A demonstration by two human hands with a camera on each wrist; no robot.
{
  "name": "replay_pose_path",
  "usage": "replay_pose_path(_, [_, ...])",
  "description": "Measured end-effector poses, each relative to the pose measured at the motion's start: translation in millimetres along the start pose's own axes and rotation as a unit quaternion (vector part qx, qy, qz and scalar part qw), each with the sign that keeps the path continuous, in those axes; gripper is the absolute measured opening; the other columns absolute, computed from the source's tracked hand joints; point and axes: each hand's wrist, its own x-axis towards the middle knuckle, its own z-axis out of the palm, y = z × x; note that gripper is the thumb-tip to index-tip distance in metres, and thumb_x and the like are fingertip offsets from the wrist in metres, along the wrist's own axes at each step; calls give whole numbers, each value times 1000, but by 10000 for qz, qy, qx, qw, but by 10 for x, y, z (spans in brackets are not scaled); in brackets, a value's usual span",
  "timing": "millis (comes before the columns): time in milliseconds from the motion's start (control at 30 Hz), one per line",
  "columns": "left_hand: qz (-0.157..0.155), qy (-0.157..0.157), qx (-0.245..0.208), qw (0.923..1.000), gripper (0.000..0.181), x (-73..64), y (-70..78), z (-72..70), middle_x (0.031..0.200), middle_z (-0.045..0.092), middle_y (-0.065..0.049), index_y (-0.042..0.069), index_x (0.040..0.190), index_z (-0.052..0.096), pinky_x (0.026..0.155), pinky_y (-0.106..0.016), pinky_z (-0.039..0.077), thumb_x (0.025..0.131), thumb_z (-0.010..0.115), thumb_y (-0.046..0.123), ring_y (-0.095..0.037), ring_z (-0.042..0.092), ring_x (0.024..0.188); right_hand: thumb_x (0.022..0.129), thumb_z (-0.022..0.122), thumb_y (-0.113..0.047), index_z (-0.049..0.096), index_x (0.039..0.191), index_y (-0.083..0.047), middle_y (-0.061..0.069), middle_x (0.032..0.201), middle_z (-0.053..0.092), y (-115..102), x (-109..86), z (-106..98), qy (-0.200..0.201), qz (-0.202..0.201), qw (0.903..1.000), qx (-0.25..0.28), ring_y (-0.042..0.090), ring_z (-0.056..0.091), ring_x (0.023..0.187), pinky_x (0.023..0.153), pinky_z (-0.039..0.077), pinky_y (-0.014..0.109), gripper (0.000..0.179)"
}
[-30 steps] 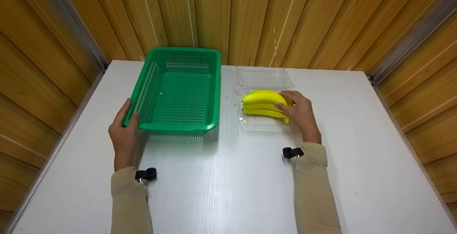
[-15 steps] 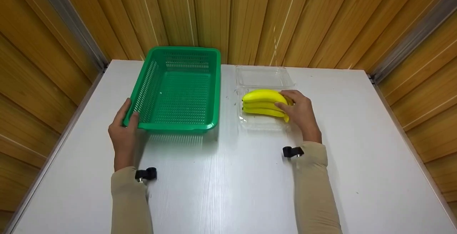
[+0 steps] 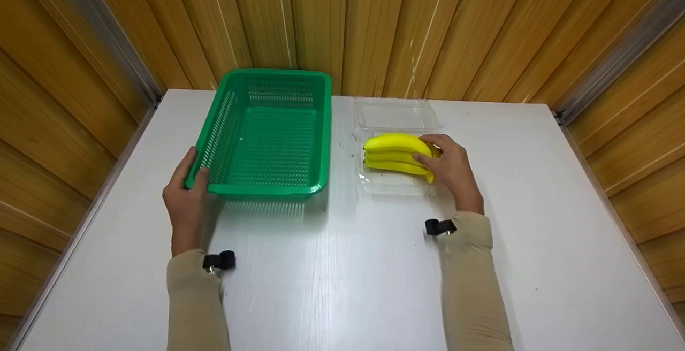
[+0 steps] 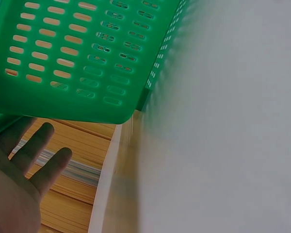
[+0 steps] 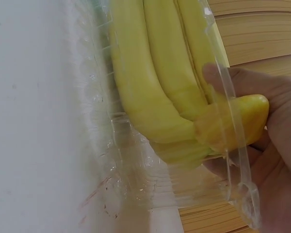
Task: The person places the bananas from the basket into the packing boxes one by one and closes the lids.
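Note:
A green plastic basket (image 3: 275,145) with slotted walls stands at the back left. My left hand (image 3: 185,199) holds its near left corner, thumb over the rim. In the left wrist view, three fingers of that hand (image 4: 24,170) spread out below the rim. To the right, a bunch of yellow bananas (image 3: 398,153) lies in a clear plastic clamshell box (image 3: 396,185), whose lid is folded back. My right hand (image 3: 451,168) grips the bunch at its right end, thumb on top. In the right wrist view, the stem end (image 5: 233,121) sits between thumb and fingers, behind the clear wall.
The white table (image 3: 321,271) ends behind the basket and box at a wood-panelled wall (image 3: 369,30). Similar panels stand at both sides. A small black camera (image 3: 219,260) sits on the left sleeve, another camera (image 3: 440,227) on the right sleeve.

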Motion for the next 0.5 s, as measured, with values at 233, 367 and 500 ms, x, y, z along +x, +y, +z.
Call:
replay_pose_path(233, [-93,-20,4,10000,49,15,-15,5,162,49,4,22,157,55,121,-39,38,108,59,21,-16,43,150,99,79,-22,62,147,-9,12,156,52,0,-6,-9,11,-59,10000,10,34,45,146,120,39,46,52])
replay_pose_path(367, [-56,-12,-43,10000,49,20,-31,1,161,50,5,23,156,56,121,-38,38,108,61,21,-15,44,149,100,78,-22,62,147,-10,11,156,52,-2,-9,-13,24,-80,10000,47,35,47,146,120,39,47,52])
replay_pose_path(500, [-71,-14,-70,9999,49,20,-41,-4,161,49,5,22,156,56,121,-37,37,108,61,21,-15,43,150,100,78,-21,63,146,-10,10,154,54,3,-6,-10,91,-115,9998,118,35,48,144,119,40,47,49])
